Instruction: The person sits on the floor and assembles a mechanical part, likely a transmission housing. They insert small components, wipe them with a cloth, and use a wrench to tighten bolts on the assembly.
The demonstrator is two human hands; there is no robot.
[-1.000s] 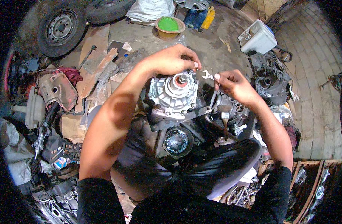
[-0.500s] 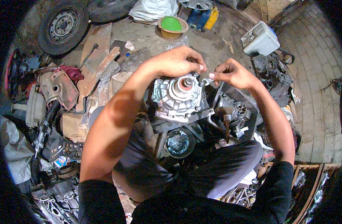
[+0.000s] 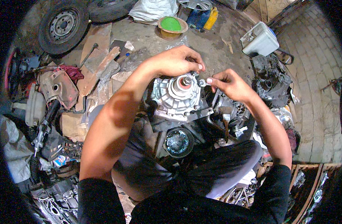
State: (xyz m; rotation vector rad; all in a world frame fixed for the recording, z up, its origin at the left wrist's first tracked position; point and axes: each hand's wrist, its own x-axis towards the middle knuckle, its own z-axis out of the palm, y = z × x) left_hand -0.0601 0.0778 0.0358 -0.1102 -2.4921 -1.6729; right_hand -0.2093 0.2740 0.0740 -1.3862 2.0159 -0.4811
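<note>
A silver ribbed metal housing (image 3: 167, 98), which looks like a gearbox casing, stands between my knees with a splined shaft (image 3: 186, 80) pointing up from its centre. My right hand (image 3: 230, 85) pinches a small wrench (image 3: 203, 83) between thumb and fingers. The wrench's head sits at a bolt position on the housing's right rim. Over the far rim, my left hand (image 3: 180, 61) has its fingers curled in, with thumb and fingertips close together. Anything in that left pinch is too small or hidden to name.
Close to my lap sits a round bowl (image 3: 178, 142) with dark, wet-looking contents. A brush (image 3: 226, 119) leans among metal parts right of the housing. Farther off are a wheel (image 3: 62, 25), a tan basin (image 3: 178, 33) with a green insert, and a grey-white box (image 3: 260, 40). Parts crowd the left.
My right hand has come down and slightly toward me, turning the wrench about its head. The left hand stays nearly where it was.
</note>
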